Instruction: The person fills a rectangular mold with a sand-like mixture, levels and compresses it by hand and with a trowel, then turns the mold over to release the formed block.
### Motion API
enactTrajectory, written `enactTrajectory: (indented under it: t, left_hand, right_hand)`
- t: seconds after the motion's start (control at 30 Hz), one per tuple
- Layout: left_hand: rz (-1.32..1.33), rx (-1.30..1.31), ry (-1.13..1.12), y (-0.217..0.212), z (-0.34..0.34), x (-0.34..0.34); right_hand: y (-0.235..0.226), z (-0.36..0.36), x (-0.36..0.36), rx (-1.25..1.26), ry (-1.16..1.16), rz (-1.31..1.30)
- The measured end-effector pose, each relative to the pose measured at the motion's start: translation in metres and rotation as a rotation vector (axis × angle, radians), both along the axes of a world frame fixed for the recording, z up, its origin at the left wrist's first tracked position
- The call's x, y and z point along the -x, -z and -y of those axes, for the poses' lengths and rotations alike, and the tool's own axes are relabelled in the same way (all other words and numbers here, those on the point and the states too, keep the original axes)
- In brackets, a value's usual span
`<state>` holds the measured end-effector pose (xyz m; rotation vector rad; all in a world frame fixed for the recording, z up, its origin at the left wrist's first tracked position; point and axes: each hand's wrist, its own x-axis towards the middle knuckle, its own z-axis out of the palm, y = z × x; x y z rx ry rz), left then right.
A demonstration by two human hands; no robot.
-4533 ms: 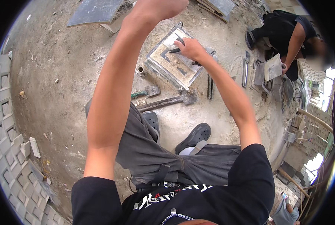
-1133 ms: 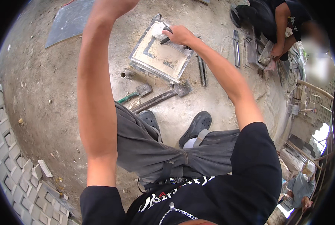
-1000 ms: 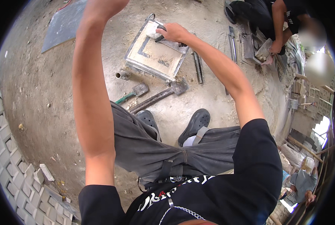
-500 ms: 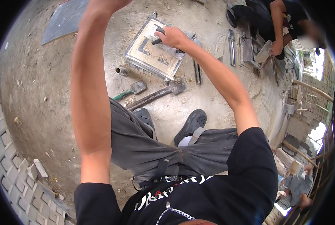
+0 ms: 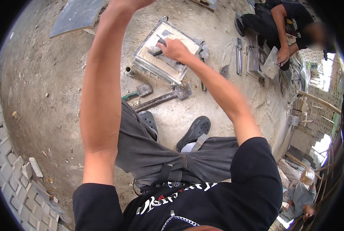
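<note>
My right hand (image 5: 175, 50) is closed round the dark handle of a trowel (image 5: 162, 41), over a square metal mould (image 5: 156, 73). Pale powder (image 5: 182, 35) fills the mould's top, with dark angular patches in it. The trowel's blade is partly hidden by the hand. My left arm reaches far forward, and only the wrist and back of my left hand (image 5: 135, 3) show at the upper edge; its fingers are out of view. On the near side of the mould lie a sledgehammer (image 5: 182, 91), a smaller green-handled hammer (image 5: 144, 90) and a short pipe (image 5: 128, 71).
A grey sheet (image 5: 76, 17) lies at the far left. To the right a co-worker holds a flat slab (image 5: 271, 61) beside another mould (image 5: 253, 59). Pale blocks (image 5: 23, 196) stand stacked at lower left. Another person holds a block (image 5: 307, 177) at lower right.
My right hand has moved nearer to me and leftward across the mould with the trowel. My left hand has shifted right in view. The co-worker's slab is tilted differently.
</note>
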<state>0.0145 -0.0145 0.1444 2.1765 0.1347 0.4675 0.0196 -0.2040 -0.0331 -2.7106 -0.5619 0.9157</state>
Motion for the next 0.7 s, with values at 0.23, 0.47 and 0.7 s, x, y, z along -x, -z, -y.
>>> enactTrajectory:
  t: [0.23, 0.47, 0.7]
  left_hand:
    - [0.041, 0.04, 0.051, -0.005, 0.001, 0.007]
    - [-0.028, -0.107, -0.001, 0.008, 0.012, 0.013]
    - [-0.536, -0.435, 0.308, 0.088, 0.06, 0.013]
  right_hand:
    - [0.0, -0.001, 0.0, 0.007, -0.122, 0.111]
    - [0.019, 0.003, 0.012, -0.036, -0.128, 0.143]
    - [-0.026, 0.084, 0.002, -0.183, 0.186, 0.004]
